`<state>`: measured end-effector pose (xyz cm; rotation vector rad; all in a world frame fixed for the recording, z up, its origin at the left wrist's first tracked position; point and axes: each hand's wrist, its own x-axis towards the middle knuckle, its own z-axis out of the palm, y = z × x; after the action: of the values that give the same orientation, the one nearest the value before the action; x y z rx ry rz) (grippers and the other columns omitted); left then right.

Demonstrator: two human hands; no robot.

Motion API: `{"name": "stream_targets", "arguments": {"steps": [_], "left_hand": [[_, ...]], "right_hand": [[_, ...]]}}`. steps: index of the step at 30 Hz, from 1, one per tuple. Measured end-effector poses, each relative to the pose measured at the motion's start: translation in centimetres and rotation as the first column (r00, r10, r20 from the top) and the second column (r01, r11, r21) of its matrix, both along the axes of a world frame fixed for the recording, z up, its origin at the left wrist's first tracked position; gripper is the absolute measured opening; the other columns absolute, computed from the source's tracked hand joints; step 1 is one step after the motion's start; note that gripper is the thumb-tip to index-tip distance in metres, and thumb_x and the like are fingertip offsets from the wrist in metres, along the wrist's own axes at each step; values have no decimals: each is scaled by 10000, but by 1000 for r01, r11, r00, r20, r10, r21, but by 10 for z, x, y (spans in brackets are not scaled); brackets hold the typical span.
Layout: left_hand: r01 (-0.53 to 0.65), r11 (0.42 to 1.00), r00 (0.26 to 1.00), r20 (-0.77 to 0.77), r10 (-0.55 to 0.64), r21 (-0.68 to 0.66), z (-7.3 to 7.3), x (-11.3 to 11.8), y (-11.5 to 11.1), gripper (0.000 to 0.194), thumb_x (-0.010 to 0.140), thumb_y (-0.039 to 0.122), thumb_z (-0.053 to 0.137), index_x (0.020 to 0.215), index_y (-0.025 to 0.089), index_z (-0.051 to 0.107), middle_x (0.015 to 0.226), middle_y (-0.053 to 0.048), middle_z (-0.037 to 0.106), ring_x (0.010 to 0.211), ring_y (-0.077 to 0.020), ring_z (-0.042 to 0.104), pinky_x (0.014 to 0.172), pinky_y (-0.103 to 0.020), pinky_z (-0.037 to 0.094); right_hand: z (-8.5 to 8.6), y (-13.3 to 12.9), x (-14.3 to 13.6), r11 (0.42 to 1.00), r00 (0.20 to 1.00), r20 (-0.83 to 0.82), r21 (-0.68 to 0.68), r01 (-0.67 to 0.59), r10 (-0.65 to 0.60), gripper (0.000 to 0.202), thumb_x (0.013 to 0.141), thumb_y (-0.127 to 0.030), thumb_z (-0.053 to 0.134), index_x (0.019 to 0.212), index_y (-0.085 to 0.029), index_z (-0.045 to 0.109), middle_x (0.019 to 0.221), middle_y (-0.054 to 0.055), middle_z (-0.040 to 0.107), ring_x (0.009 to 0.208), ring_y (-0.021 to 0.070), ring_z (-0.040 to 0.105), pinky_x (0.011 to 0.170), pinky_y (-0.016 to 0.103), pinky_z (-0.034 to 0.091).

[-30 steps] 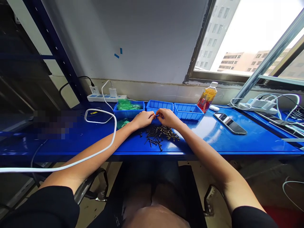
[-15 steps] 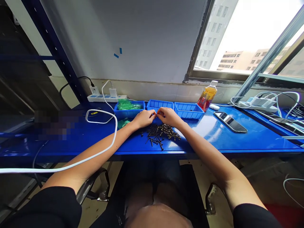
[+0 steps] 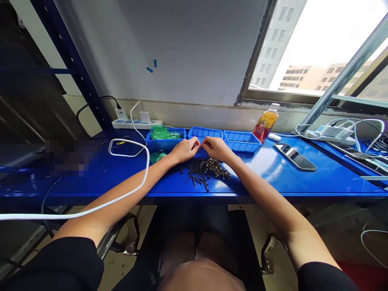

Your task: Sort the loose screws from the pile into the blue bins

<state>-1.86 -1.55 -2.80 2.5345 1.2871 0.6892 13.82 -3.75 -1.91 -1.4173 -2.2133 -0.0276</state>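
left hand [image 3: 185, 150] and right hand [image 3: 218, 148]: fingers curled, narrow at the tips, nearly meeting before the middle blue bin [image 3: 205, 132]; cannot tell whether anything is pinched. loose screws [image 3: 200, 167] heaped on blue tabletop [image 3: 303, 182], near side of both hands. green bags [image 3: 160, 132] in left blue bin [image 3: 165, 145].

The tabletop [image 3: 333, 180] is glossy, the bins [image 3: 242, 148] smooth plastic; the screws [image 3: 197, 169], seen small, look metallic.
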Motion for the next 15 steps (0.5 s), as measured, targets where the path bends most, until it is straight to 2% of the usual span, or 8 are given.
{"name": "stream_targets", "arguments": {"steps": [4,7,15], "left_hand": [[24,998,999,21,-23,-49,0,-1,0,153,879,208,375,930,183,517,706,-29,654,695,-201,627,638,-294,435],[35,997,999,23,-34,-68,-1,-1,0,150,887,194,357,926,187,501,711,-26,658,714,-203,633,657,-300,440],[35,997,999,7,-35,-66,-1,1,0,165,885,206,390,996,171,506,731,-33,651,714,-206,627,669,-305,438]], "right_hand": [[-1,1,1,1000,999,-34,8,-23,23,68,809,-173,541,851,-157,592,613,-20,571,565,104,487,566,213,323],[-2,1,2,999,998,-43,5,-41,41,156,786,-147,557,939,-162,582,617,-33,567,574,104,492,585,210,331],[-1,2,2,999,999,-6,-8,-35,34,90,808,-162,520,815,-152,609,655,3,588,593,109,481,587,220,317]]}}
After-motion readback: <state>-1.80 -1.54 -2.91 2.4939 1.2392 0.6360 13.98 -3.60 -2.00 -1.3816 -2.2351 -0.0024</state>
